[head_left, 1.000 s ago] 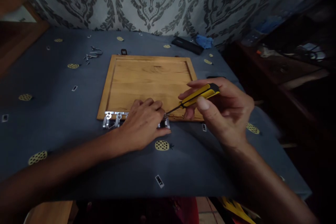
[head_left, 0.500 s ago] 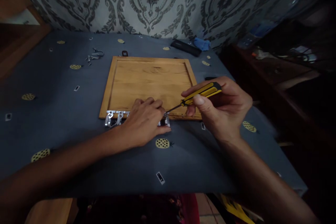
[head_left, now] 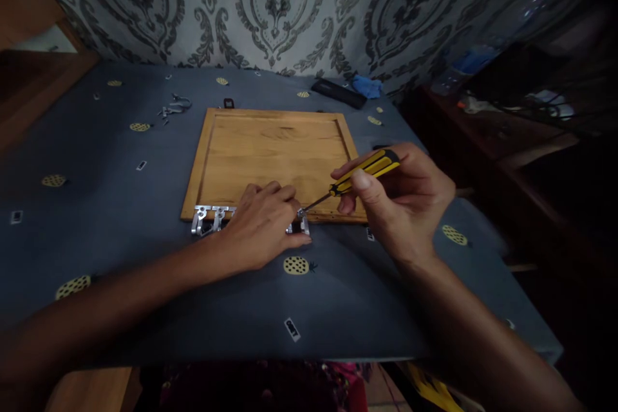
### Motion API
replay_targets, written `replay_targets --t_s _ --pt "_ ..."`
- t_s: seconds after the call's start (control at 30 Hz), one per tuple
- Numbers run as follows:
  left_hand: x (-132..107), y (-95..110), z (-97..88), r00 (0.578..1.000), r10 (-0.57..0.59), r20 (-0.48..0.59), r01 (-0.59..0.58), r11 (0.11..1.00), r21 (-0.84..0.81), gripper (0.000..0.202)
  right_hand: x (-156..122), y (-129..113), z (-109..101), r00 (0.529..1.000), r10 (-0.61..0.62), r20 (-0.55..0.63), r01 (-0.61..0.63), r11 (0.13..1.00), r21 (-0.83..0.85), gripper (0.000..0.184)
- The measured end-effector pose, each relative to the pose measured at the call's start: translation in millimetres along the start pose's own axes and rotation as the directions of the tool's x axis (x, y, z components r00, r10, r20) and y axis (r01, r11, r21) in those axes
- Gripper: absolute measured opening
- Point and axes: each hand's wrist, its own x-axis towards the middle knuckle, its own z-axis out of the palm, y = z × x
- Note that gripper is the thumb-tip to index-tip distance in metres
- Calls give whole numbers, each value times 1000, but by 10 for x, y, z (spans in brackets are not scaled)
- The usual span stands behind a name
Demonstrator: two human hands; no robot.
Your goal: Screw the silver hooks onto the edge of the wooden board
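Note:
A framed wooden panel (head_left: 275,148) lies flat on the table, with silvery metal hinges (head_left: 201,217) along its near edge. My left hand (head_left: 263,225) is closed over that edge, fingers above and thumb on the near side, gripping a metal hinge (head_left: 304,224) and covering the ones in the middle. In my right hand (head_left: 410,206) is a yellow and black screwdriver (head_left: 364,174), pinched between thumb and fingers. It slants down to the left, its tip at the hinge beside my left fingers. Small holes show in the panel edge right of that hinge.
A blue tablecloth (head_left: 145,225) with pineapple prints covers the table. Loose metal pieces (head_left: 174,105) lie at the back left. A black case (head_left: 338,93) and a blue cloth (head_left: 367,86) sit near the patterned curtain (head_left: 280,6). A cluttered wooden shelf (head_left: 502,141) stands at the right.
The view has shifted slightly. Both hands keep their places on the panel edge and the screwdriver; the screwdriver tip stays at the hinge.

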Motion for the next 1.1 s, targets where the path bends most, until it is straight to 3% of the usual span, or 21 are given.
replay_targets --t_s 0.3,0.47,0.7,0.83,0.97,1.1 --pt "10 17 -17 999 -20 37 19 1000 8 38 -10 13 10 1000 5 11 -5 1000 -7 23" --pt "4 1 10 1000 -2 4 2 1000 -2 38 -12 6 -3 1000 28 11 -27 1000 -12 19" --pt "7 -2 15 1000 -6 -9 6 1000 -10 37 -16 -26 -80 991 45 124 -38 998 -53 18" --pt "14 -1 8 1000 -10 -5 10 1000 -15 37 -4 -4 -76 996 33 89 -32 999 -20 10" --pt "19 -6 5 1000 -6 6 6 1000 -15 38 10 23 -59 999 22 29 -23 999 35 14" --pt "20 7 -6 1000 -19 8 19 1000 -15 38 4 15 -74 995 59 76 -62 997 35 18"
